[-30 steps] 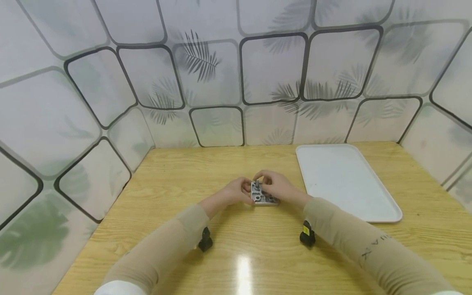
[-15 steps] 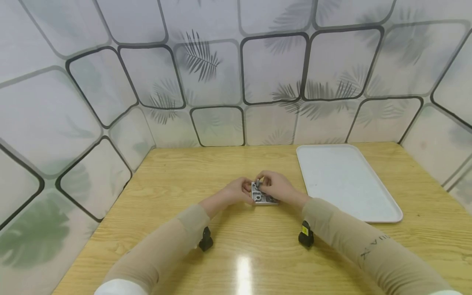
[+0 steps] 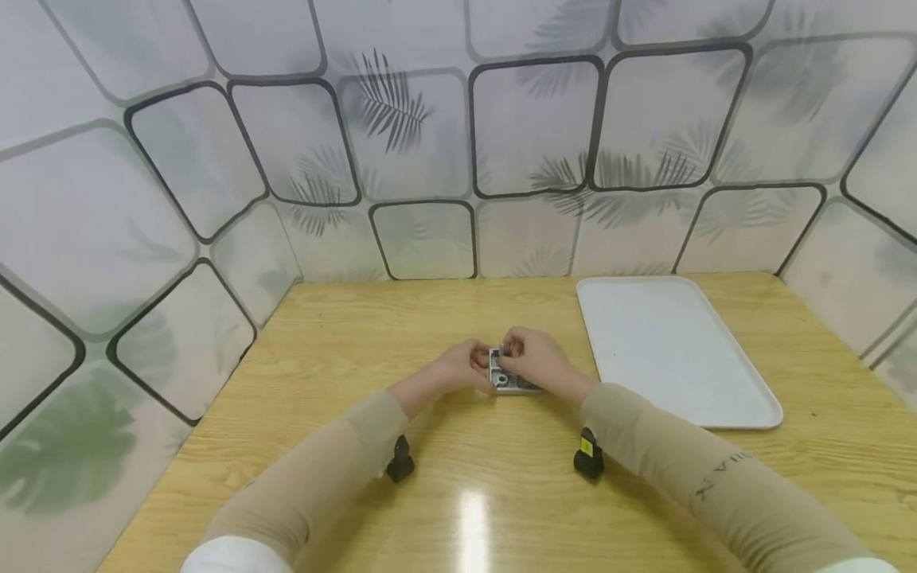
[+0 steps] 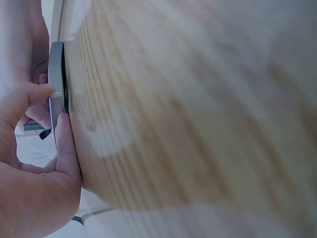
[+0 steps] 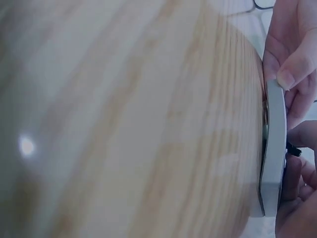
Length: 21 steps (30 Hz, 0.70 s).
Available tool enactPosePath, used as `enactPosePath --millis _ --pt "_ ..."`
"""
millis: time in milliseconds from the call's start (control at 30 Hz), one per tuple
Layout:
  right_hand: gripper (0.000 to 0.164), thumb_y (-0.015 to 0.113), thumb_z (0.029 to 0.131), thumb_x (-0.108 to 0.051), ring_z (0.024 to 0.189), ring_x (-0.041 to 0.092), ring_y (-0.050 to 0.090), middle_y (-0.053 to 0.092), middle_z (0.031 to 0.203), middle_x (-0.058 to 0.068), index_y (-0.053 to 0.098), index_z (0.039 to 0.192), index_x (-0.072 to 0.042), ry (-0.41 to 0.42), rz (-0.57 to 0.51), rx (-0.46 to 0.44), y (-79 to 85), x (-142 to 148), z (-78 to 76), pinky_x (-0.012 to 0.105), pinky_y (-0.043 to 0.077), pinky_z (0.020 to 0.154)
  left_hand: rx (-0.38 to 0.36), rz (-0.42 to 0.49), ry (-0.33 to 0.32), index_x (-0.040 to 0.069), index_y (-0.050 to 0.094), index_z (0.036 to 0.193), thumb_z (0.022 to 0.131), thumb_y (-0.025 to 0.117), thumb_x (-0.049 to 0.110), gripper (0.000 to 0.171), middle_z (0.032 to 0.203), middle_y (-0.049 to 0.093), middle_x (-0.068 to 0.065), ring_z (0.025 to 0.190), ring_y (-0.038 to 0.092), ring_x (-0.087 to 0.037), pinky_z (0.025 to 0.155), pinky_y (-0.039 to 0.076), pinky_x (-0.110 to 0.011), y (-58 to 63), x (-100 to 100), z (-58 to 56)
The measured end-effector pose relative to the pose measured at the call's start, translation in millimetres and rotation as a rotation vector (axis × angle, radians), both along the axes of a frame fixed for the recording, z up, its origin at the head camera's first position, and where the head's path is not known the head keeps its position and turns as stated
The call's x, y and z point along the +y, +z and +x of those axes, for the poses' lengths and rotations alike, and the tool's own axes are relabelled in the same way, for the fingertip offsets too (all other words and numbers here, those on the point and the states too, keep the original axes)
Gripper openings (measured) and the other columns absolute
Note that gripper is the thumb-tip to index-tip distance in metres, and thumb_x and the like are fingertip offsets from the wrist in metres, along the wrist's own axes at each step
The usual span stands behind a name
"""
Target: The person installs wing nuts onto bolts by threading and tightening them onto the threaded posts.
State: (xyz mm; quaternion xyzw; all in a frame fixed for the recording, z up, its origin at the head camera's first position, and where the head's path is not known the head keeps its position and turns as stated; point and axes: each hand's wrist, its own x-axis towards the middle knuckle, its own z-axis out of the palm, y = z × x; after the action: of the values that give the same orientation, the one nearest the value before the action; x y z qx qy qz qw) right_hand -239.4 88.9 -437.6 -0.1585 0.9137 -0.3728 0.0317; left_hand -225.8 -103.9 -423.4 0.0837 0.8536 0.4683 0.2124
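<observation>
A small silver metal plate (image 3: pixel 516 390) with round holes and recesses sits at the middle of the wooden table. My left hand (image 3: pixel 462 368) grips its left edge, and in the left wrist view the thumb (image 4: pixel 37 94) presses on the plate's rim. My right hand (image 3: pixel 539 360) is over the plate's right part and pinches a small grey threaded bolt (image 4: pixel 33 127) that stands up from it. Beside the bolt a small black piece (image 4: pixel 45 134) pokes out; in the right wrist view this black piece (image 5: pixel 294 149) sits near the right fingers. The bolt's lower end is hidden.
A white rectangular tray (image 3: pixel 673 350) lies on the table to the right, near the right forearm. Black wrist-mounted devices (image 3: pixel 589 454) hang under both sleeves, close to the wood. Patterned curtain walls (image 3: pixel 530 135) enclose the back and sides of the table (image 3: pixel 344 318).
The right hand and the bolt have shifted very slightly to the right over the plate. The left hand keeps its grip on the plate's edge. The head view has tilted a little.
</observation>
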Motion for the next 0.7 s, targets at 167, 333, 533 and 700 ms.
enactPosePath --millis 167,333,533,700 --pt "0.016 0.076 0.096 -0.022 0.073 0.017 0.054 0.063 0.081 0.004 0.066 0.094 -0.009 -0.039 0.056 0.018 3.7 -4 3.4 0.027 0.042 0.064 -0.004 0.001 -0.007 -0.001 0.048 0.151 0.083 0.085 0.002 0.077 0.125 0.061 -0.013 0.108 0.064 -0.021 0.095 0.053 -0.030 -1.0 0 -1.6" --pt "0.018 0.075 0.094 -0.023 0.074 0.018 0.055 0.063 0.080 0.004 0.065 0.091 -0.009 -0.073 0.093 0.025 5.1 -8 4.4 0.026 0.041 0.064 -0.007 -0.009 -0.008 0.000 0.048 0.152 0.084 0.085 0.003 0.077 0.127 0.061 -0.012 0.109 0.064 -0.022 0.098 0.053 -0.032 0.2 0 -1.6" --pt "0.025 0.075 0.096 -0.030 0.079 0.019 0.058 0.067 0.088 0.007 0.068 0.098 -0.006 -0.044 0.053 0.001 5.7 -4 2.4 0.026 0.044 0.068 -0.006 -0.011 -0.008 -0.001 0.048 0.151 0.083 0.085 0.003 0.078 0.128 0.060 -0.013 0.111 0.064 -0.023 0.100 0.054 -0.034 1.3 0 -0.8" --pt "0.025 0.062 0.103 -0.020 0.074 0.015 0.058 0.065 0.089 0.010 0.064 0.115 0.001 0.073 -0.095 -0.068 9.7 8 0.7 0.025 0.049 0.067 -0.006 -0.005 0.001 -0.001 0.049 0.150 0.082 0.085 0.001 0.077 0.128 0.061 -0.014 0.110 0.064 -0.022 0.102 0.053 -0.034 1.9 1 0.0"
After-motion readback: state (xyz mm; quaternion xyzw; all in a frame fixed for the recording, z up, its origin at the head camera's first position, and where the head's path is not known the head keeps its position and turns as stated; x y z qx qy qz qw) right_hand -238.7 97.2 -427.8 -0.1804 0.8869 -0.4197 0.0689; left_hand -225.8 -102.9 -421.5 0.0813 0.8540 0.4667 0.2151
